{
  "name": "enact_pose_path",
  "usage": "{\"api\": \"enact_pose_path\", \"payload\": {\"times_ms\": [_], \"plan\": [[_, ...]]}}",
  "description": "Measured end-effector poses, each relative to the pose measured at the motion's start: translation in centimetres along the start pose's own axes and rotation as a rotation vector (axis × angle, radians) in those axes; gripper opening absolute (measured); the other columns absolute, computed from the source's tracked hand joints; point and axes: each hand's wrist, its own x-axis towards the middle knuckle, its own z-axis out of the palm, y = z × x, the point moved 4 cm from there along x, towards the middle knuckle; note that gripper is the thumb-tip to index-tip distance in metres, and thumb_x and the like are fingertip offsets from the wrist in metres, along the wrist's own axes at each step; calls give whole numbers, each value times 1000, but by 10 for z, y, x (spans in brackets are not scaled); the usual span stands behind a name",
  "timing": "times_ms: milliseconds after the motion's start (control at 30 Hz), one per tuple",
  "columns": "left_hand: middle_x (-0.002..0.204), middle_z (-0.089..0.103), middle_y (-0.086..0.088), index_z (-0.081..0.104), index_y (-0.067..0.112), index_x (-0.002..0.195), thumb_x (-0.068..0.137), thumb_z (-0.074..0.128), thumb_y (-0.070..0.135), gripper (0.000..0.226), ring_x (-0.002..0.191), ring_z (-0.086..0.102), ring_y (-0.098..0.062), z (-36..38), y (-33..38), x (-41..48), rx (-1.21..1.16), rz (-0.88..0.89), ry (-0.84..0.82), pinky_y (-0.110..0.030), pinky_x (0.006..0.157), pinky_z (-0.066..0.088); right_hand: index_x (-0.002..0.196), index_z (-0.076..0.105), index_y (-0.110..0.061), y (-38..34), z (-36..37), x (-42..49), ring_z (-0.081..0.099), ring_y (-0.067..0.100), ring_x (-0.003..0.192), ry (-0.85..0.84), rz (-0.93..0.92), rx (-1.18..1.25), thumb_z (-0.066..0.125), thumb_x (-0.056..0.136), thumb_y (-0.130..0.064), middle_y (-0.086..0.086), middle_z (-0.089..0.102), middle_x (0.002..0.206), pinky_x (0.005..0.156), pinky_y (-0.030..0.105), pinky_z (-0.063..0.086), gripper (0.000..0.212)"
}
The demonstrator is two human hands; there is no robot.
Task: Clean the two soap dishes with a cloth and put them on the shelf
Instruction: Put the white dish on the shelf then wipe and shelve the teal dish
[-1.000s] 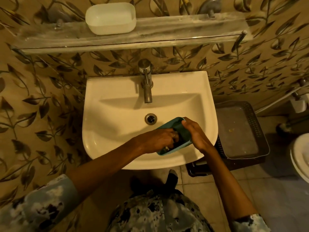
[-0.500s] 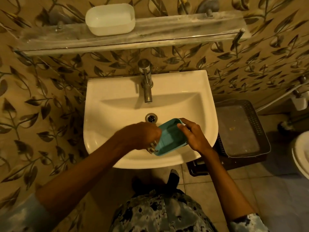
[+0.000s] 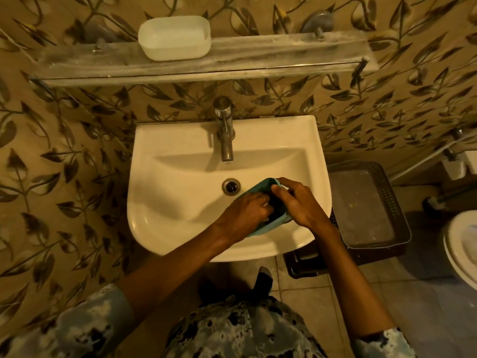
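Note:
A teal soap dish [image 3: 263, 186] is held tilted over the right side of the white sink [image 3: 180, 140]. My left hand [image 3: 245, 211] presses a dark cloth [image 3: 278, 212] into the dish's inside. My right hand [image 3: 300, 206] grips the dish from the right, with fingers curled over its upper rim. Most of the dish and the cloth is hidden by both hands. A white soap dish [image 3: 174, 38] stands upright on the dusty glass shelf [image 3: 271, 59] above the sink, left of its middle.
A metal tap [image 3: 226, 133] juts over the basin, with the drain [image 3: 231, 186] just left of the dish. A dark plastic basket [image 3: 369, 202] sits low at the sink's right. A toilet [image 3: 462, 250] is at the far right edge. Leaf-patterned tiles cover the wall.
My left hand pulled out to the left, baring the dish's inside, then came back in with the cloth. My right hand's fingers shifted over the upper rim.

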Motion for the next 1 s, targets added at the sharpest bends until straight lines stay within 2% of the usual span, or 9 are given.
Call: {"api": "enact_pose_path", "payload": {"times_ms": [200, 267, 400, 500, 667, 767, 900, 933, 1000], "plan": [[133, 50, -22, 35, 5, 137, 90, 56, 6, 51, 116, 55, -36, 10, -6, 4, 333, -69, -100, -48, 99, 45, 119, 60, -23, -25, -12, -4, 66, 14, 94, 100, -200, -157, 45, 90, -48, -1, 71, 106, 83, 40, 57, 41], [140, 44, -21, 31, 7, 142, 91, 57, 11, 58, 124, 50, -33, 7, -10, 6, 239, -49, -144, -44, 103, 44, 119, 61, -19, -29, -11, -7, 66, 15, 93, 154, -273, -169, 48, 90, -44, 1, 71, 106, 82, 38, 57, 41], [143, 41, -16, 28, 10, 145, 91, 59, 11, 63, 130, 43, -27, -2, -7, 3, -219, -103, -189, -40, 109, 37, 121, 61, -9, -30, -11, -11, 67, 21, 91, 195, -407, -181, 49, 89, -41, 9, 71, 104, 78, 40, 57, 47], [143, 41, -21, 36, 3, 140, 92, 53, 7, 51, 131, 40, -34, -5, -9, 1, -257, -132, -193, -45, 109, 33, 120, 61, -8, -28, -15, -10, 68, 20, 88, 208, -480, -173, 49, 89, -39, 11, 71, 102, 75, 40, 57, 46], [140, 47, -16, 42, 5, 136, 89, 61, 12, 52, 127, 46, -31, -19, -19, 3, -352, -160, -267, -40, 108, 38, 127, 56, -9, -25, -20, 3, 65, 20, 89, 137, -581, -261, 53, 87, -40, 12, 70, 105, 75, 36, 57, 50], [132, 52, -11, 49, 13, 128, 86, 64, 14, 45, 120, 50, -25, -23, -27, -1, -374, -164, -310, -33, 97, 40, 129, 55, -7, -23, -28, 14, 64, 20, 89, 120, -596, -325, 54, 86, -43, 15, 68, 104, 74, 36, 57, 56], [106, 61, -10, 58, 10, 114, 80, 59, -6, 37, 88, 61, -4, -20, -45, -18, -435, -253, -266, -9, 69, 42, 129, 53, -8, -23, -58, 29, 61, 22, 96, 191, -609, -332, 56, 88, -40, 16, 65, 111, 79, 35, 55, 53], [100, 61, -9, 61, 10, 109, 81, 56, -7, 33, 82, 63, -3, -20, -50, -18, -488, -307, -202, -9, 65, 42, 130, 53, -9, -23, -64, 31, 61, 23, 97, 209, -610, -338, 56, 88, -40, 16, 65, 112, 79, 34, 55, 52], [94, 60, -12, 65, 13, 90, 79, 57, 2, 17, 85, 60, -23, -30, -53, -13, -440, -301, -34, -23, 67, 41, 130, 53, -8, -24, -70, 35, 60, 23, 99, 229, -608, -346, 55, 88, -41, 16, 65, 114, 79, 32, 55, 54]]}}
